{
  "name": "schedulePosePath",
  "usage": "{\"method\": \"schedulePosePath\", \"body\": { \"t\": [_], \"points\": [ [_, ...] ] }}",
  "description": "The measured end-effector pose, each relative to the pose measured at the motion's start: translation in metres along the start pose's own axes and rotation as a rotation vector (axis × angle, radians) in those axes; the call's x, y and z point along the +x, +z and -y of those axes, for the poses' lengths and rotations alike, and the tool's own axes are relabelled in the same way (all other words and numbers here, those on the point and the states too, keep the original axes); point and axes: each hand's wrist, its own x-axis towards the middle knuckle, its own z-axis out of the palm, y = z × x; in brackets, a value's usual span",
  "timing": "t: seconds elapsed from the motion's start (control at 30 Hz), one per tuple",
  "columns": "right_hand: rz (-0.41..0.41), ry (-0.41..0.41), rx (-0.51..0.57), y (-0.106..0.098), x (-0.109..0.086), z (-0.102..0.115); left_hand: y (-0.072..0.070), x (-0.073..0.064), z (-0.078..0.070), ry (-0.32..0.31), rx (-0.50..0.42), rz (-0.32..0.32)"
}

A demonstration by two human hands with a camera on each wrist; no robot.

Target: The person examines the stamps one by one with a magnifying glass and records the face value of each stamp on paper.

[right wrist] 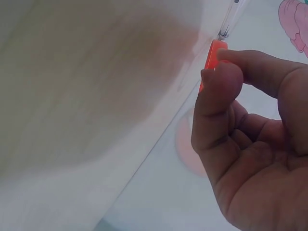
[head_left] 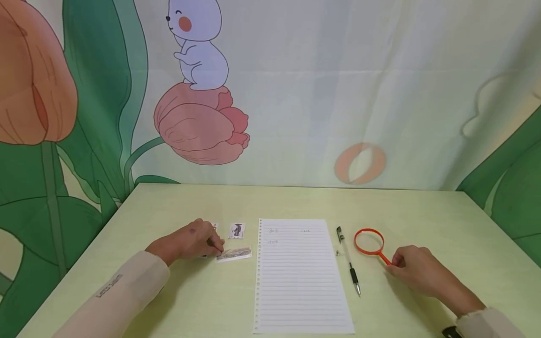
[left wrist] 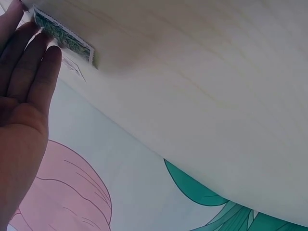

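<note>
My left hand (head_left: 192, 241) is at the left end of a long, pale stamp (head_left: 236, 254), thumb and forefinger pinching its edge. In the left wrist view a green stamp (left wrist: 67, 37) with a perforated edge lies beside the fingertips. Behind the hand is another small stamp (head_left: 237, 230) with a dark picture; others are partly hidden by the hand. On the right side, my right hand (head_left: 422, 271) pinches the red handle of a magnifying glass (head_left: 383, 257) between thumb and forefinger. Its round lens faces up, low over the table.
A lined sheet of paper (head_left: 302, 286) with handwriting near its top lies mid-table. Along its right side lies a black-and-clear pen (head_left: 350, 263), tip toward me. The pale table (head_left: 190, 300) ends at a printed curtain (head_left: 287, 117) at the back.
</note>
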Motion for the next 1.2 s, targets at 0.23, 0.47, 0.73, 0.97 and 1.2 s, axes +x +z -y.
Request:
{"method": "schedulePosePath", "body": {
  "t": [0.23, 0.47, 0.73, 0.97, 1.2],
  "points": [
    [-0.004, -0.010, -0.014, 0.002, 0.000, -0.002, 0.000, -0.001, 0.000, 0.027, 0.019, -0.002],
    [0.006, -0.009, -0.004, 0.002, 0.001, -0.003, -0.006, 0.000, -0.003, 0.030, 0.018, 0.007],
    [0.049, 0.006, -0.002, 0.008, 0.001, -0.001, -0.012, 0.007, -0.013, 0.022, 0.054, 0.010],
    [0.019, 0.030, 0.023, 0.003, -0.002, 0.006, -0.013, 0.014, -0.022, 0.030, 0.063, -0.008],
    [0.023, -0.028, 0.078, 0.001, -0.003, 0.016, -0.009, 0.025, -0.034, 0.045, 0.065, -0.002]
  ]
}}
